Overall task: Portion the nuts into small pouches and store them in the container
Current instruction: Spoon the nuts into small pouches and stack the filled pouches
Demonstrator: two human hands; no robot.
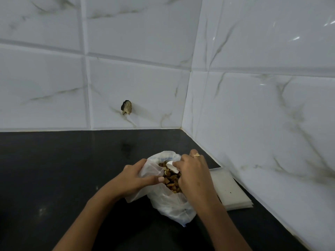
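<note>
A translucent white plastic bag (168,205) stands open on the black counter, filled with brown nuts and raisins (172,178). My left hand (139,178) grips the bag's left rim and holds the mouth open. My right hand (192,173), a ring on one finger, is at the bag's right side and holds a small white scoop (171,165) that dips into the nuts. A flat stack of small clear pouches (228,189) lies on the counter just right of the bag. No storage container is in view.
The black counter (63,169) runs into a corner of white marble-look tiled walls (253,115) at the back and right. A chipped hole (126,107) marks the back wall tile.
</note>
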